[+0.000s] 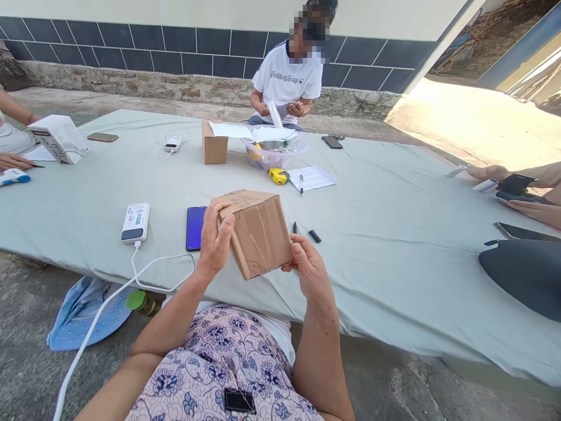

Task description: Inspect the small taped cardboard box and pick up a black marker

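Between my two hands, tilted above the near edge of the table, is a brown cardboard box (260, 234) with dark pen lines on its sides. My left hand (215, 240) grips its upper left edge, thumb on the near face. The fingers of my right hand (307, 260) pinch its lower right corner. Partly behind my left hand lies a phone with a blue screen (195, 227). Just right of the box are a black marker (295, 228) and its separate cap (314, 236).
A white power bank (135, 222) with a cable lies left. Farther back stand another cardboard box (214, 149) and a plastic basket (280, 156), near a yellow tape measure (278, 176) and a paper with a pen (313, 178). People sit across and at both sides; a dark cap (523, 272) lies right.
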{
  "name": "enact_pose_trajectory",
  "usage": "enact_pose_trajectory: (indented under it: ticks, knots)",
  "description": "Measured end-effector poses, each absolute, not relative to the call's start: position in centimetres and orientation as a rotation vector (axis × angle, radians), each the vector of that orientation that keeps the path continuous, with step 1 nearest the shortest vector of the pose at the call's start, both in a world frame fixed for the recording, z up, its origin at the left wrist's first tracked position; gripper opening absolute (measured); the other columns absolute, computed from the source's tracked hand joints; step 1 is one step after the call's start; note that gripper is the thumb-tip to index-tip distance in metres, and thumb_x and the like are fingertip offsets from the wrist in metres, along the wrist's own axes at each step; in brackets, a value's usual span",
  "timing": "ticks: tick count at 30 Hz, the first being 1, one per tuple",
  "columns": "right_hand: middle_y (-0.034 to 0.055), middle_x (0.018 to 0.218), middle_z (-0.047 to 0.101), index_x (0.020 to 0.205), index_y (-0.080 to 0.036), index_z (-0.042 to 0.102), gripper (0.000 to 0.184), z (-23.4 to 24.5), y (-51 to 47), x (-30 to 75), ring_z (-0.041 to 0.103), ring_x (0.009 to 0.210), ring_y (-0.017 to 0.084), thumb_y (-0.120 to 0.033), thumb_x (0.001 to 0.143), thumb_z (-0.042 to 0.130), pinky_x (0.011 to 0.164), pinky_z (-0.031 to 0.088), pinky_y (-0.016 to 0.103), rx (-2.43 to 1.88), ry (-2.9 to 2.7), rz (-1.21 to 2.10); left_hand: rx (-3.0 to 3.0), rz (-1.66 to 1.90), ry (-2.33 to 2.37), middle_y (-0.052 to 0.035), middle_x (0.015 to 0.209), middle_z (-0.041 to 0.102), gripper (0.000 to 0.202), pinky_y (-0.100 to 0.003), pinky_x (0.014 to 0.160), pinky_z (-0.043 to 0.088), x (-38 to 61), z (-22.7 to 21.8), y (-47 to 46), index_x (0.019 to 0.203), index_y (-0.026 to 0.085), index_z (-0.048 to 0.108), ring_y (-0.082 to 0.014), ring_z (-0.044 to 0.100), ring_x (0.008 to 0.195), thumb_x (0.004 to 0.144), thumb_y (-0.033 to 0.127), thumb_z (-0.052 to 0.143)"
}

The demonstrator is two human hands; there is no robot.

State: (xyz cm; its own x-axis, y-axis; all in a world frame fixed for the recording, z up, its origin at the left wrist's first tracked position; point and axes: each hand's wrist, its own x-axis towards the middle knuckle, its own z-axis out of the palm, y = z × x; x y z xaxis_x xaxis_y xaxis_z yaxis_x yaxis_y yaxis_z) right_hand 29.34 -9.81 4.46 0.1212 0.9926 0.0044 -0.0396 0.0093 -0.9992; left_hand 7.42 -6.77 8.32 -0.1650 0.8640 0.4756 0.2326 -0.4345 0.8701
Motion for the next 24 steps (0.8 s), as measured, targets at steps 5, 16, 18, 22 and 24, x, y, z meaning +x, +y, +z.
enact_pose_trajectory:
  ticks: [5, 16, 18, 22, 24]
  knots:
    - [-0.004, 0.07, 0.059, 0.093, -0.023, 0.07, 0.055, 4.7, -9.6, 29.9, 0.052, 0.059, 0.011, -0.075, 0.075, 0.072, 0.056, 0.044, 0.027, -1.184, -0.956, 0.858, 1.599, 1.539, 1.289, -0.0104, 0.118, 0.067, 0.042, -0.041, 0.102, 0.049, 7.7, 8.6, -7.3, 0.111, 0.022, 0.059, -0.0259, 0.062, 0.116, 0.097, 0.059, 0.047]
    - [-0.0045, 0.066, 0.049, 0.094, -0.024, 0.072, 0.049, 7.0, -9.7, 28.1, 0.042, 0.059, 0.012, -0.071, 0.078, 0.071, 0.054, 0.036, 0.026, -1.01, -0.861, 0.694, 1.748, 1.253, 1.368, -0.0052, 0.097, 0.071, 0.04, -0.034, 0.079, 0.051, 6.5, 9.6, -7.5, 0.113, 0.024, 0.065, -0.0234, 0.066, 0.092, 0.099, 0.053, 0.041]
    - [-0.0045, 0.068, 0.052, 0.1, -0.024, 0.072, 0.047, 7.3, -9.7, 28.0, 0.043, 0.059, 0.012, -0.066, 0.078, 0.073, 0.057, 0.037, 0.027, -1.019, -0.843, 0.691, 1.824, 1.115, 1.369, -0.0052, 0.095, 0.072, 0.046, -0.035, 0.08, 0.052, 6.1, 9.7, -7.5, 0.127, 0.024, 0.064, -0.025, 0.067, 0.092, 0.101, 0.051, 0.038]
    - [-0.0026, 0.076, 0.059, 0.106, -0.024, 0.071, 0.043, 7.5, -9.9, 28.0, 0.047, 0.061, 0.012, -0.06, 0.082, 0.07, 0.06, 0.039, 0.028, -1.078, -0.86, 0.693, 1.926, 0.958, 1.352, -0.0048, 0.095, 0.073, 0.057, -0.036, 0.083, 0.054, 5.2, 10.0, -7.6, 0.151, 0.026, 0.051, -0.0256, 0.069, 0.089, 0.101, 0.05, 0.038]
    - [-0.001, 0.083, 0.063, 0.105, -0.024, 0.071, 0.04, 7.5, -10.0, 28.0, 0.048, 0.063, 0.013, -0.057, 0.083, 0.07, 0.061, 0.039, 0.028, -1.084, -0.875, 0.693, 1.931, 0.91, 1.319, -0.0044, 0.099, 0.074, 0.063, -0.037, 0.083, 0.056, 4.7, 9.9, -7.5, 0.16, 0.027, 0.039, -0.0248, 0.071, 0.088, 0.101, 0.048, 0.039]
